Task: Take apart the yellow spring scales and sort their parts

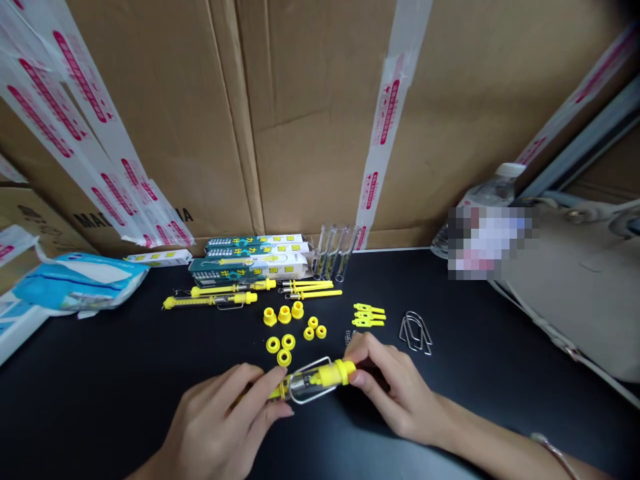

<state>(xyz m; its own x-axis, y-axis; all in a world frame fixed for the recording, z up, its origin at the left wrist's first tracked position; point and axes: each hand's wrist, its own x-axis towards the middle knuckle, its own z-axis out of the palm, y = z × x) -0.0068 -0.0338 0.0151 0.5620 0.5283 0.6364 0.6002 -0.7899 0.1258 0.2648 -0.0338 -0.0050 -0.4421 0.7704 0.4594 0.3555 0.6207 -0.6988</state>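
A clear tubular spring scale (303, 384) with yellow ends and a bent wire loop lies between my hands, tilted slightly up to the right. My left hand (225, 413) is closed around its left part, hiding that end. At the other end, the thumb and fingers of my right hand (395, 387) pinch the yellow cap (345, 371). Just beyond are yellow rings (284, 358), small collars (309, 333) and larger flanged caps (285, 315). Small springs (349, 337) show beside my right fingertips, partly covered. Yellow flat pieces (369, 315) and wire loops (415, 332) lie farther right.
Two assembled spring scales (210, 301) and yellow rods (315, 293) lie before stacked boxes (250, 267). Several clear tubes (334, 252) stand upright beside them. A blue tissue pack (80, 280) sits left; a bottle (493, 190) and pale bag (575, 287) are right. Cardboard (310, 133) walls the back.
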